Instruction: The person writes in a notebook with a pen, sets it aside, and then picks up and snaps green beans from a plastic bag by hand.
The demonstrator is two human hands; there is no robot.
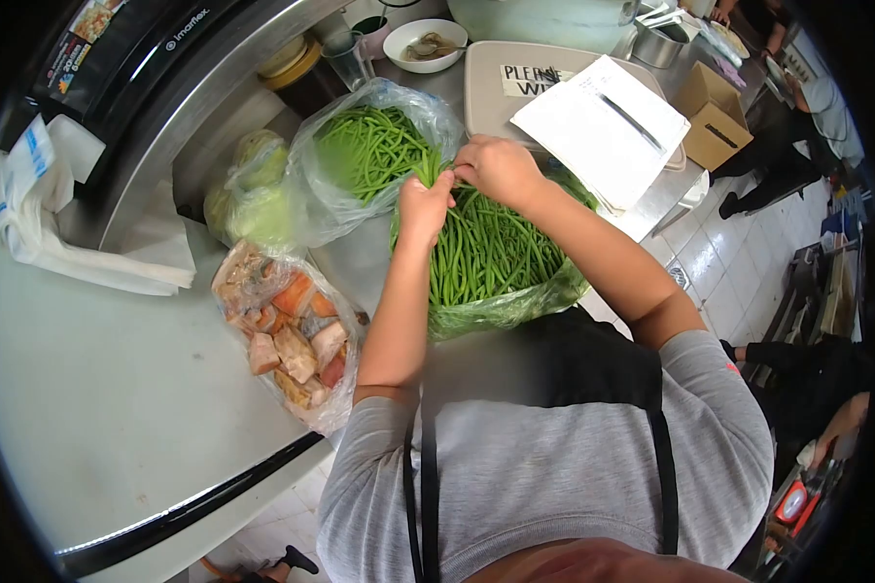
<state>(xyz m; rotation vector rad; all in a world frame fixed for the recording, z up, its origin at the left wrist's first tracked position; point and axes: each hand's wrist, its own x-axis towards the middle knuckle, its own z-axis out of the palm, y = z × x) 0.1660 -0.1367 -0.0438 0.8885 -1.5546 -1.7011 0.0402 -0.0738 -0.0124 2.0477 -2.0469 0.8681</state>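
Left hand: closed round a small bean bunch (427, 170), fist (423, 206) with thumb uppermost, over the gap between the two bean bags.
Right hand: just beside the left, back of hand (504, 167) up, fingers curled inward at the bunch's side; too small to tell whether they close on a bean end.
Hands: close together, fingertips nearly meeting.
Left arm: forearm runs nearly straight out from the body, passing between meat and beans.
Right arm: elbow bent outward, forearm slants inward across the bean bag's right side.
Long beans: heap (491, 253) in an open plastic bag, worktop (360, 260), right in front of the body.
Shorter beans: pile (374, 146) in a second open bag, beyond and left of the first.
Meat chunks: clear bag (301, 355), left of the left forearm.
Lidded container: beyond the right hand, lid (491, 83) partly under papers (603, 126); pen (630, 120) on top.
Bowl: white (425, 47), spoon inside, far side.
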